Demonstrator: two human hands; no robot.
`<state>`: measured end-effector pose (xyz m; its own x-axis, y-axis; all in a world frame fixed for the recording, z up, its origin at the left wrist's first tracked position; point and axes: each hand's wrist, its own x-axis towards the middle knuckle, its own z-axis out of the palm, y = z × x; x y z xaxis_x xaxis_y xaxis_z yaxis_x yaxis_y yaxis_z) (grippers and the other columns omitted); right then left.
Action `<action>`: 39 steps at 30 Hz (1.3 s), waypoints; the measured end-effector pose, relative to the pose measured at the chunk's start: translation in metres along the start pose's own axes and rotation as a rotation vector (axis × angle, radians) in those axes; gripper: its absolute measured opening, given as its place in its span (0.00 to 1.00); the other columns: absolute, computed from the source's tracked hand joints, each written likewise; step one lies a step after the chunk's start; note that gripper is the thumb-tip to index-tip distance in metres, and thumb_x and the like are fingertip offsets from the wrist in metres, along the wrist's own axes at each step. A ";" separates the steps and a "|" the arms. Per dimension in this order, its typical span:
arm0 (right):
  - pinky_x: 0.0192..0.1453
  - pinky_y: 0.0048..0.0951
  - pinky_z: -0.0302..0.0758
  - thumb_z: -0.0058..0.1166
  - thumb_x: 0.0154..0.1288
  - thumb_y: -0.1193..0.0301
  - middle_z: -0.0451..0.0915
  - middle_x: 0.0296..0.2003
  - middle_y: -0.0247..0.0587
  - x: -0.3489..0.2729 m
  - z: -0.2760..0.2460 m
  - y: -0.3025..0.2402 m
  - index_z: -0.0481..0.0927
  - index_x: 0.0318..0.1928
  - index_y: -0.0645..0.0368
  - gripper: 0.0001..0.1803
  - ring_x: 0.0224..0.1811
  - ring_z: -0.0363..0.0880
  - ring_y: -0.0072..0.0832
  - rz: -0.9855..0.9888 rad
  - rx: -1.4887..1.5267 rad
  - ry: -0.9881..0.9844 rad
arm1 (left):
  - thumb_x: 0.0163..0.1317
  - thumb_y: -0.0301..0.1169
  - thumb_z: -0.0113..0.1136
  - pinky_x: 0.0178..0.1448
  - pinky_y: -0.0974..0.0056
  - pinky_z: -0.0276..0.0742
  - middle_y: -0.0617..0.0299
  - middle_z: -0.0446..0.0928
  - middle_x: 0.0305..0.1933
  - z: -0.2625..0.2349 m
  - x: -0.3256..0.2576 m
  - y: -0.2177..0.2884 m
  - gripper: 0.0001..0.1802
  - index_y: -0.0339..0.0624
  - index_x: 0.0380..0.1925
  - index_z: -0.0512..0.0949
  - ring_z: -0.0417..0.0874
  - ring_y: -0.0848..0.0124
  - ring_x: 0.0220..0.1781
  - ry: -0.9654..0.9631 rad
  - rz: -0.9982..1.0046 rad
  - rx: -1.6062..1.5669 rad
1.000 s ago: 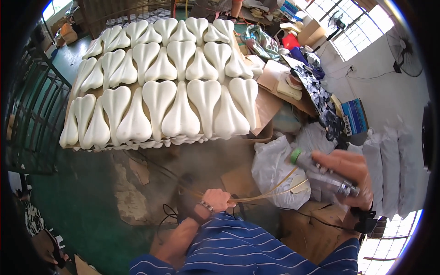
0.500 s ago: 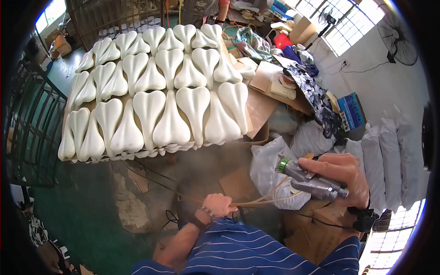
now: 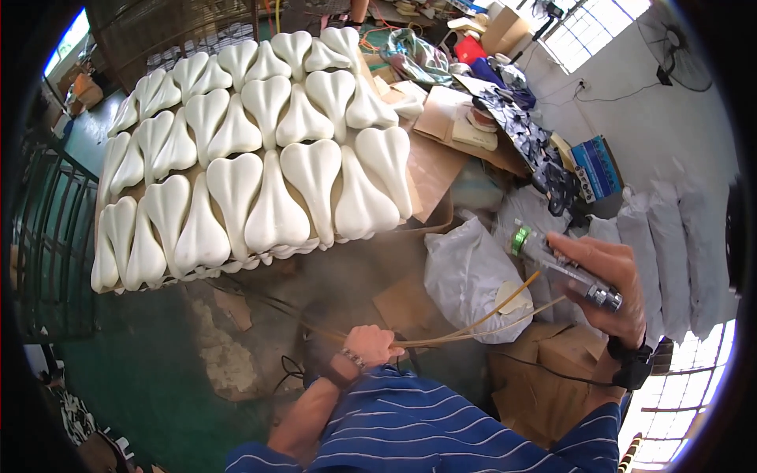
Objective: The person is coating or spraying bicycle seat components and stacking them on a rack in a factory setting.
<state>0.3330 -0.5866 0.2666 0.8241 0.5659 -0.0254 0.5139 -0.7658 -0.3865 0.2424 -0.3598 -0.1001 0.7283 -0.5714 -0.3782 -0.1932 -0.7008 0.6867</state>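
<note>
My right hand [image 3: 613, 276] is wrapped round a grey metal spray gun [image 3: 561, 266] with a green ring near its nozzle end. The gun is up at the right, clear of the pieces and pointing to the upper left. Thin yellowish hoses [image 3: 453, 339] run from near the gun to my left hand [image 3: 369, 345], which is closed round them in front of my body. To the left and farther off, many pale bicycle-saddle-shaped pieces [image 3: 311, 183] lie in rows on a cardboard-topped stand, alternating wide end and narrow end. Haze hangs below their near edge.
A white plastic sack [image 3: 465, 272] and cardboard boxes [image 3: 548, 378] lie at the right, beneath the gun. Long grey wrapped bundles [image 3: 666, 264] lean by the wall. A dark metal rack [image 3: 55, 229] stands at the left. Another person's arm [image 3: 359, 11] shows at the far top.
The spray gun has moved a little up and right in my right hand, tilting more upward. The view has shifted, so the rows of pieces appear farther left. My left hand still grips the hoses.
</note>
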 end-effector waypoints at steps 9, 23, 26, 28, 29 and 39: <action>0.41 0.36 0.78 0.62 0.44 0.76 0.84 0.37 0.54 -0.015 -0.004 0.010 0.80 0.61 0.67 0.36 0.36 0.85 0.49 0.009 0.042 0.045 | 0.65 0.57 0.57 0.44 0.47 0.80 0.46 0.85 0.33 0.000 0.008 0.008 0.26 0.43 0.32 0.85 0.86 0.47 0.41 -0.070 0.011 0.030; 0.39 0.33 0.77 0.60 0.48 0.78 0.84 0.37 0.52 -0.062 -0.005 0.035 0.78 0.63 0.66 0.36 0.35 0.84 0.45 0.021 0.121 -0.046 | 0.65 0.57 0.57 0.44 0.47 0.81 0.47 0.85 0.32 0.018 0.015 0.013 0.26 0.44 0.33 0.85 0.86 0.48 0.40 -0.107 0.028 0.074; 0.39 0.34 0.77 0.58 0.47 0.79 0.84 0.37 0.52 -0.067 -0.006 0.042 0.77 0.63 0.67 0.36 0.35 0.84 0.48 0.157 0.106 0.061 | 0.65 0.56 0.58 0.44 0.47 0.81 0.48 0.85 0.31 0.018 0.017 0.012 0.26 0.43 0.32 0.85 0.86 0.48 0.39 -0.124 0.041 0.062; 0.39 0.33 0.76 0.58 0.47 0.79 0.84 0.38 0.53 -0.066 -0.004 0.045 0.77 0.63 0.68 0.36 0.35 0.84 0.45 0.026 0.064 -0.004 | 0.65 0.56 0.57 0.44 0.47 0.81 0.48 0.85 0.31 0.017 0.018 0.010 0.26 0.43 0.32 0.85 0.86 0.48 0.39 -0.123 0.043 0.046; 0.39 0.32 0.76 0.59 0.46 0.79 0.84 0.37 0.54 -0.064 -0.003 0.045 0.77 0.62 0.68 0.36 0.35 0.84 0.44 0.038 0.095 -0.007 | 0.66 0.56 0.57 0.44 0.47 0.81 0.48 0.85 0.31 0.016 0.018 0.010 0.26 0.43 0.33 0.85 0.86 0.48 0.39 -0.131 0.053 0.048; 0.38 0.31 0.76 0.63 0.49 0.82 0.83 0.34 0.52 -0.031 0.004 0.022 0.79 0.60 0.68 0.32 0.33 0.84 0.42 0.113 0.049 0.184 | 0.67 0.56 0.56 0.45 0.47 0.81 0.49 0.85 0.33 -0.009 0.017 -0.002 0.25 0.44 0.34 0.85 0.86 0.49 0.40 -0.221 0.104 0.069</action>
<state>0.3177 -0.6201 0.2554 0.9077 0.4084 0.0958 0.4072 -0.8028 -0.4356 0.2611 -0.3639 -0.1020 0.5420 -0.7163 -0.4396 -0.3097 -0.6565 0.6878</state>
